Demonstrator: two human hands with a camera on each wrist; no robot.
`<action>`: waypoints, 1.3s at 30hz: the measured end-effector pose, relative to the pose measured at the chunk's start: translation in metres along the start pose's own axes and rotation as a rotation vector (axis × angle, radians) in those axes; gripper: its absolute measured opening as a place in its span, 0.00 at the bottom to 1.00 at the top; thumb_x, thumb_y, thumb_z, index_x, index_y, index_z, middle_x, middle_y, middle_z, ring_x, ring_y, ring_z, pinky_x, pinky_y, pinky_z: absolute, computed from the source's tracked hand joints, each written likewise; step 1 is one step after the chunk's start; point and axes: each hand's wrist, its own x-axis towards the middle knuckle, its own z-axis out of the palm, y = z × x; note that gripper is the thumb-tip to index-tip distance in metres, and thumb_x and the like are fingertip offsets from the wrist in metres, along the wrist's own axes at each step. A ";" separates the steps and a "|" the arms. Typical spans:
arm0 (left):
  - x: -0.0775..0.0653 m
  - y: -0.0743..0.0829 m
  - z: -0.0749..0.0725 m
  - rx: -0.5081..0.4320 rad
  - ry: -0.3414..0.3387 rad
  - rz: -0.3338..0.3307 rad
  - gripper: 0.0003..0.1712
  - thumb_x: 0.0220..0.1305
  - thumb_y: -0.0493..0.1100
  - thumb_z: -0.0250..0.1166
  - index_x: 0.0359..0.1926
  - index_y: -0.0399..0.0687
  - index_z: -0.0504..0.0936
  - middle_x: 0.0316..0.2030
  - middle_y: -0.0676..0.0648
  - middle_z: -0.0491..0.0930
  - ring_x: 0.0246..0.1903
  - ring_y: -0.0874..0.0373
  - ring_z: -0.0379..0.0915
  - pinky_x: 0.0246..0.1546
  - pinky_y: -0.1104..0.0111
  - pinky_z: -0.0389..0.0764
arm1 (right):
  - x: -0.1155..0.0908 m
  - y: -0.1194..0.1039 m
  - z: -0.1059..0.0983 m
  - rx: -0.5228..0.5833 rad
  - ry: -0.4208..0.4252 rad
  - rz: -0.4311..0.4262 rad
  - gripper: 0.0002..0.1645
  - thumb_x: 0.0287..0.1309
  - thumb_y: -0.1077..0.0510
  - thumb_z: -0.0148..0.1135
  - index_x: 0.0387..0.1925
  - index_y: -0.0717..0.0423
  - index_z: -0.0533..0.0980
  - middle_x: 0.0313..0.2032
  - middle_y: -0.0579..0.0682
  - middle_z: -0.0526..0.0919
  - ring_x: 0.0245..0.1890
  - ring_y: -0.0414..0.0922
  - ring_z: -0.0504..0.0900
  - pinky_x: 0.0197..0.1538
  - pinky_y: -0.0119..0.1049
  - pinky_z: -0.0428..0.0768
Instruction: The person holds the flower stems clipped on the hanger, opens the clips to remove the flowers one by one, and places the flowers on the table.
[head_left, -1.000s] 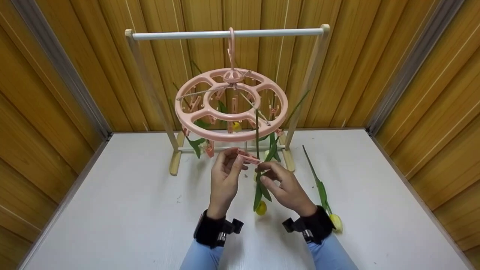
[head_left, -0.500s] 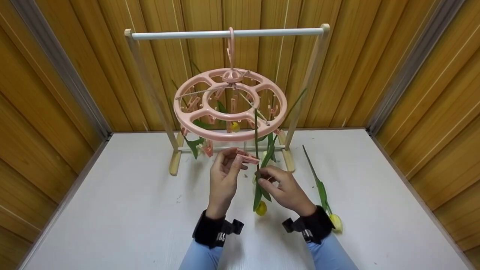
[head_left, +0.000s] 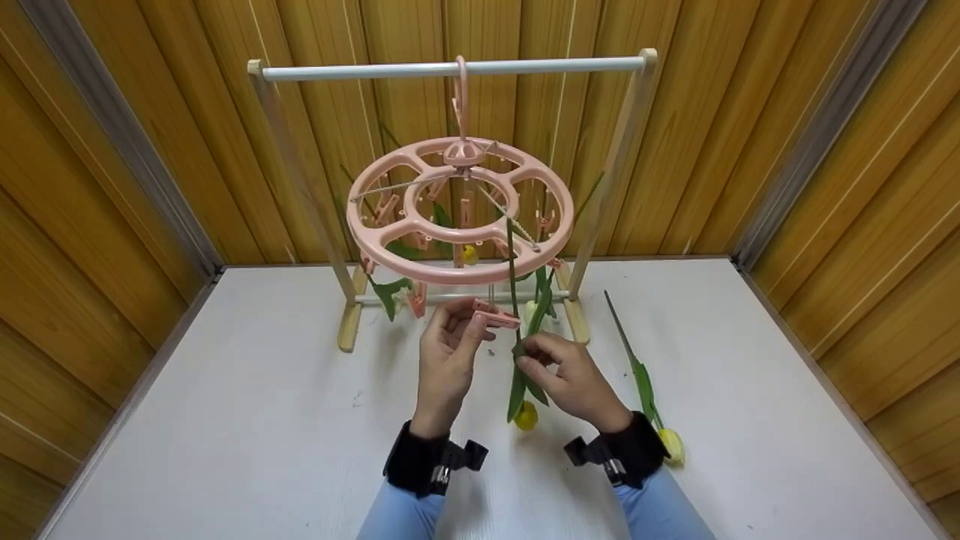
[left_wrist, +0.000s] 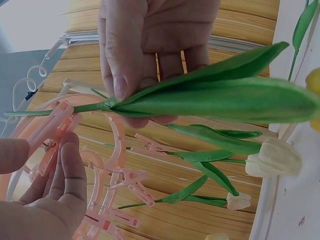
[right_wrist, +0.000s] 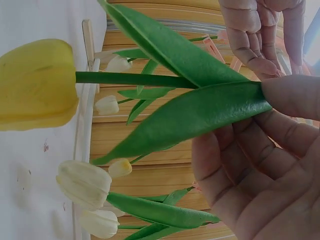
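In the head view my left hand (head_left: 446, 367) holds a pink clothespin (head_left: 496, 319) between thumb and fingers, below the front of the round pink hanger (head_left: 465, 276). My right hand (head_left: 577, 382) pinches a yellow tulip (head_left: 526, 415) where its leaves meet the stem. The tulip hangs head down, its stem rising past the hanger's rim. In the left wrist view the tip of the clothespin (left_wrist: 52, 125) meets the stem (left_wrist: 87, 108) just beyond the right fingertips; whether it bites on the stem I cannot tell. The yellow bloom (right_wrist: 37, 85) shows large in the right wrist view.
The hanger hooks over a white rod (head_left: 360, 73) on a wooden stand (head_left: 347, 326). Several other tulips, including a white one (left_wrist: 275, 157), hang from its clips. A loose pale yellow tulip (head_left: 672, 447) lies on the white table (head_left: 255, 420) at the right.
My right fingertips have slid slightly down, away from the clothespin, to the base of the leaves. The tulip's bloom has shifted a little right. The left hand is almost still.
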 end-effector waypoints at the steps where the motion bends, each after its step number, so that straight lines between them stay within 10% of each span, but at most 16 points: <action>1: 0.000 0.000 0.000 0.000 -0.003 0.000 0.16 0.77 0.33 0.57 0.60 0.29 0.70 0.51 0.35 0.80 0.46 0.52 0.83 0.45 0.64 0.81 | 0.000 0.000 0.000 -0.003 0.003 0.002 0.03 0.71 0.63 0.62 0.42 0.59 0.81 0.34 0.47 0.81 0.35 0.40 0.78 0.40 0.34 0.78; 39: -0.001 0.001 0.002 0.010 0.057 -0.038 0.14 0.75 0.33 0.60 0.56 0.28 0.73 0.48 0.38 0.81 0.43 0.50 0.81 0.46 0.65 0.82 | 0.001 -0.007 -0.002 0.037 0.021 0.036 0.04 0.71 0.63 0.63 0.42 0.59 0.82 0.35 0.48 0.84 0.35 0.41 0.80 0.40 0.33 0.79</action>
